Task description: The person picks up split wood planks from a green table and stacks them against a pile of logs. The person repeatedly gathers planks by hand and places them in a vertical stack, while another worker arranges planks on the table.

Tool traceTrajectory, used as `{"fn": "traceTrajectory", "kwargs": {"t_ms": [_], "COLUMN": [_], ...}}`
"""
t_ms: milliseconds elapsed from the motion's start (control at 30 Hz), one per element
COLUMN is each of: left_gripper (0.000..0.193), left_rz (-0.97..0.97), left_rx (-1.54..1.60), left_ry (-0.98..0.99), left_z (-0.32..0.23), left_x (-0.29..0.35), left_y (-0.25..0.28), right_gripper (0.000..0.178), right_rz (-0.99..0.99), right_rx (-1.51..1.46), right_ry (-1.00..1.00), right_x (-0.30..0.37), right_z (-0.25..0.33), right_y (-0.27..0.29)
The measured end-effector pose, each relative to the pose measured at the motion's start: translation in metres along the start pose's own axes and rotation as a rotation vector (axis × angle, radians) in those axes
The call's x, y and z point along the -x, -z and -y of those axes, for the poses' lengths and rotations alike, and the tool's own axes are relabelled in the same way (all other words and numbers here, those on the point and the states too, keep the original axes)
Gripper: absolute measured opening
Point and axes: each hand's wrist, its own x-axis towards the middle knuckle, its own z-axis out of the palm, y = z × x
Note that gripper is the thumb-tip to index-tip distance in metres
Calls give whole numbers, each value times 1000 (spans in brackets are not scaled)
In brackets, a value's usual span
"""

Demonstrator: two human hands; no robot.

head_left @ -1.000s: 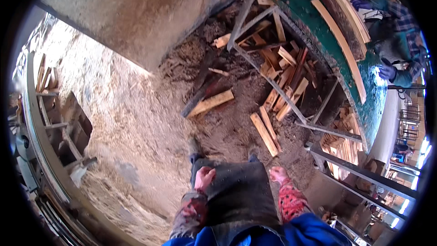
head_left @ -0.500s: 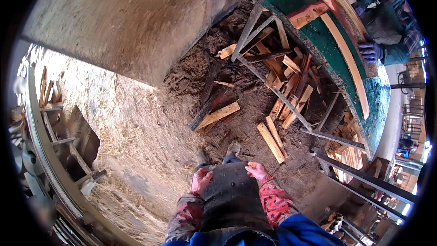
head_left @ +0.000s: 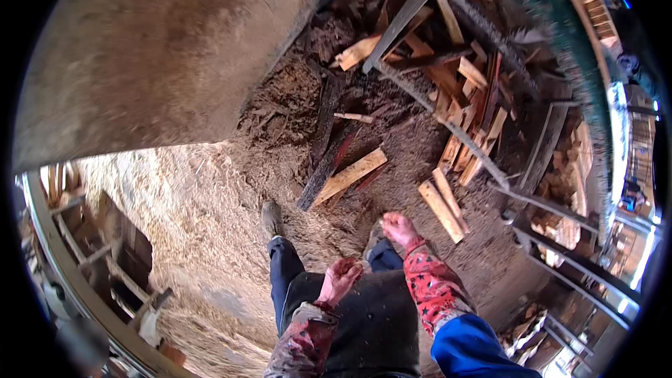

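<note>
My left hand (head_left: pixel 341 281) is curled closed just in front of the dark apron (head_left: pixel 374 322); nothing shows in its fingers. Farther forward and to the right, my right hand (head_left: pixel 400 229) makes a loose fist above my right shoe, also with nothing visible in it. Both forearms wear red patterned sleeves, and a blue sleeve (head_left: pixel 470 343) covers the right upper arm. My left shoe (head_left: pixel 271 220) stands on the sawdust-covered floor (head_left: pixel 217 238). Ahead lies a pale wooden offcut (head_left: pixel 350 176) against a dark board (head_left: pixel 329 168). Two short offcuts (head_left: pixel 442 201) lie right of my right hand.
A large brown panel (head_left: pixel 161 56) fills the upper left. Scrap wood (head_left: pixel 479 119) is heaped under a metal frame (head_left: pixel 448 126) beside a green-topped table (head_left: pixel 574 35). At the left are a rail (head_left: pixel 73 287) and a floor opening (head_left: pixel 129 238). Part of a co-worker's glove (head_left: pixel 628 64) shows far right.
My hands have left the apron's upper corners and moved forward, the right one farther. My left leg has stepped out to the left. The view has shifted, leaving less of the green table and co-worker visible.
</note>
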Motion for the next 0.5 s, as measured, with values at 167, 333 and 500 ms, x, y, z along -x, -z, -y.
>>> {"fn": "traceTrajectory", "kwargs": {"t_ms": [167, 333, 500], "left_gripper": [34, 35, 35], "left_rz": [55, -18, -31], "left_rx": [-94, -213, -216], "left_ry": [27, -15, 29], "left_z": [-8, -16, -28], "left_x": [-71, -121, -140], "left_y": [84, 148, 168], "right_gripper": [29, 49, 67], "right_rz": [-101, -167, -369], "right_rx": [33, 399, 250], "right_ry": [188, 199, 199], "right_x": [-132, -249, -331], "right_z": [7, 25, 12], "right_y": [-80, -131, -164]}}
